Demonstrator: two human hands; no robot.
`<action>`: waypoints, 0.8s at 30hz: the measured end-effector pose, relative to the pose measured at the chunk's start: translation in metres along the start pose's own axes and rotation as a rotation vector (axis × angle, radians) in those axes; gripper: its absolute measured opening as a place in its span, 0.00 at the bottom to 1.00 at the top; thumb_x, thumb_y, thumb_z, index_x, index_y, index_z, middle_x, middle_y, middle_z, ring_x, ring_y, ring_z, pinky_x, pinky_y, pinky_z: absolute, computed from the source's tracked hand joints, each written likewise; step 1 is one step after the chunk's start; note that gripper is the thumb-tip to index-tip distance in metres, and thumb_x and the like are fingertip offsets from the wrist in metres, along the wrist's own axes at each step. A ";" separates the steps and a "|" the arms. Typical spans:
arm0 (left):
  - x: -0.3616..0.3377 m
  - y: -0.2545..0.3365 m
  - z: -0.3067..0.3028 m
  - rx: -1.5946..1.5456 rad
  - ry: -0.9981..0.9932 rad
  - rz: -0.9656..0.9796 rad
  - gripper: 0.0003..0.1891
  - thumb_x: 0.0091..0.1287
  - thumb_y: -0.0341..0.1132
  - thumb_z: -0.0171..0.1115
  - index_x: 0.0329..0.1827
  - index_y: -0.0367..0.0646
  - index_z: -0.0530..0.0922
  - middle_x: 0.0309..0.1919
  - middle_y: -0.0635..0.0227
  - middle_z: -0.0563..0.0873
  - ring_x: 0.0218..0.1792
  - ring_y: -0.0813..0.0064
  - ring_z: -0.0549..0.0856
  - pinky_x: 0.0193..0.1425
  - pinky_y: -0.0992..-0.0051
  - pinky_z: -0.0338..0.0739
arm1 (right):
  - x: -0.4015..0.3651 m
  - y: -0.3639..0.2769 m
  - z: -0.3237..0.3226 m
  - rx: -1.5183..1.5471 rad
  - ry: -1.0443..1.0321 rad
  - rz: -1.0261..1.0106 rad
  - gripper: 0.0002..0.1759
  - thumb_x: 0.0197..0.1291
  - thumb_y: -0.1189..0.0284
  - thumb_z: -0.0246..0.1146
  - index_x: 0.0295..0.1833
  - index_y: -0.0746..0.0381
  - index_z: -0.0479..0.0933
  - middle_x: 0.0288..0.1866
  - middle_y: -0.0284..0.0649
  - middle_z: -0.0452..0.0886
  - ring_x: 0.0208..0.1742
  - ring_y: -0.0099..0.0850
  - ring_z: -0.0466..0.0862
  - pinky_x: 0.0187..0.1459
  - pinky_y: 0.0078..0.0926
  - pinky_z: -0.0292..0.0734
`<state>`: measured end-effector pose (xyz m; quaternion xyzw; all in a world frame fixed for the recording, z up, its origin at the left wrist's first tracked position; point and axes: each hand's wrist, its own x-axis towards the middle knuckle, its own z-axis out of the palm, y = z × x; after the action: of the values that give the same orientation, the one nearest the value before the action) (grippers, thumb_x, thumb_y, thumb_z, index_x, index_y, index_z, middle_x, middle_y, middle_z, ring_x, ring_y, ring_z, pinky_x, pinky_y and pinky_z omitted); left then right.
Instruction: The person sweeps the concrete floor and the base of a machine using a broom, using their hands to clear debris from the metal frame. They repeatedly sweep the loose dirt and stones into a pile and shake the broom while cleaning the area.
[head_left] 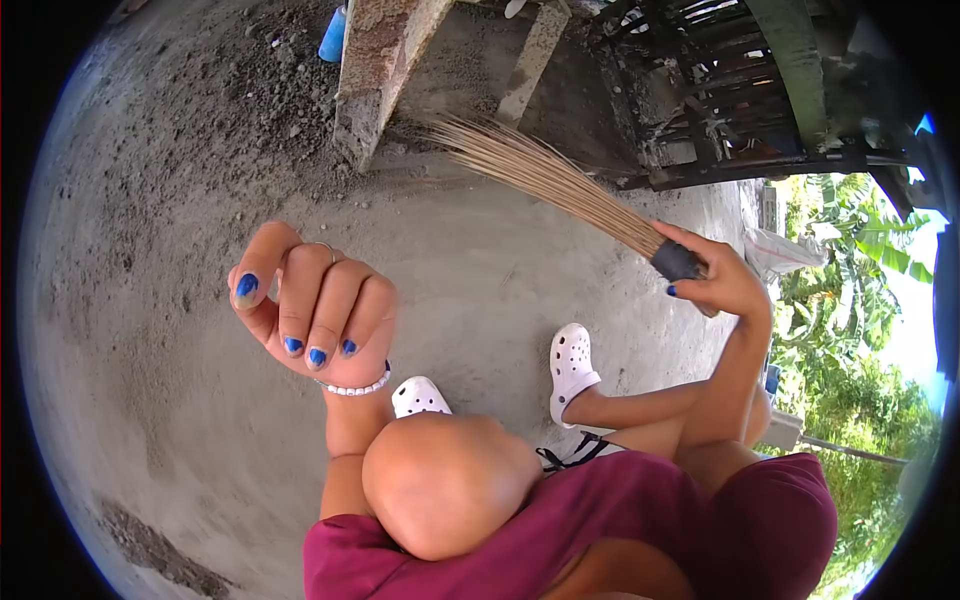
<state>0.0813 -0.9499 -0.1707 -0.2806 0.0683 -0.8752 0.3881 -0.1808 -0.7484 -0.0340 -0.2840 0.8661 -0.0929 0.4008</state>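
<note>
My right hand (pixel 725 280) is wrapped round the bound handle end of a stick broom (pixel 560 188). A black band (pixel 678 260) ties the broom's thin tan sticks together at the grip. The sticks fan out toward the upper left, and their tips are near the foot of a speckled board (pixel 390 75). Raised over the floor on the left, my left hand (pixel 318 305) is loosely closed, its fingers curled in and nothing visible inside them. It wears a ring and a white beaded bracelet (pixel 357 388).
Grey concrete floor (pixel 470 290) spreads under my white clogs (pixel 572 365). Loose gravel (pixel 290 110) lies at the upper left, near a blue object (pixel 333 36). A dark slatted structure (pixel 720 90) stands at the upper right. Green plants (pixel 850 350) grow at the right.
</note>
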 end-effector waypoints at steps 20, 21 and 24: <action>0.003 0.008 -0.004 0.024 -0.078 -0.038 0.06 0.66 0.38 0.50 0.38 0.48 0.74 0.15 0.74 0.73 0.19 0.80 0.75 0.24 0.78 0.64 | 0.191 0.092 0.024 0.184 0.169 0.318 0.24 0.45 0.67 0.63 0.50 0.61 0.71 0.26 0.40 0.77 0.23 0.30 0.78 0.18 0.31 0.73; 0.004 0.008 -0.006 0.029 -0.074 -0.031 0.06 0.66 0.38 0.50 0.37 0.48 0.74 0.15 0.74 0.73 0.19 0.80 0.75 0.24 0.78 0.64 | 0.161 0.065 0.026 0.120 0.115 0.288 0.27 0.45 0.67 0.63 0.54 0.60 0.71 0.26 0.39 0.76 0.21 0.28 0.76 0.17 0.29 0.72; 0.006 0.001 -0.017 -0.008 -0.037 -0.040 0.07 0.66 0.38 0.48 0.37 0.48 0.73 0.15 0.74 0.72 0.18 0.80 0.74 0.24 0.78 0.64 | 0.082 0.043 -0.003 0.180 0.067 0.164 0.34 0.50 0.69 0.61 0.65 0.54 0.63 0.27 0.36 0.76 0.19 0.24 0.75 0.13 0.23 0.69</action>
<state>0.0700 -0.9564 -0.1826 -0.2995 0.0588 -0.8772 0.3706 -0.2435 -0.7598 -0.1006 -0.1716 0.8874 -0.1466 0.4019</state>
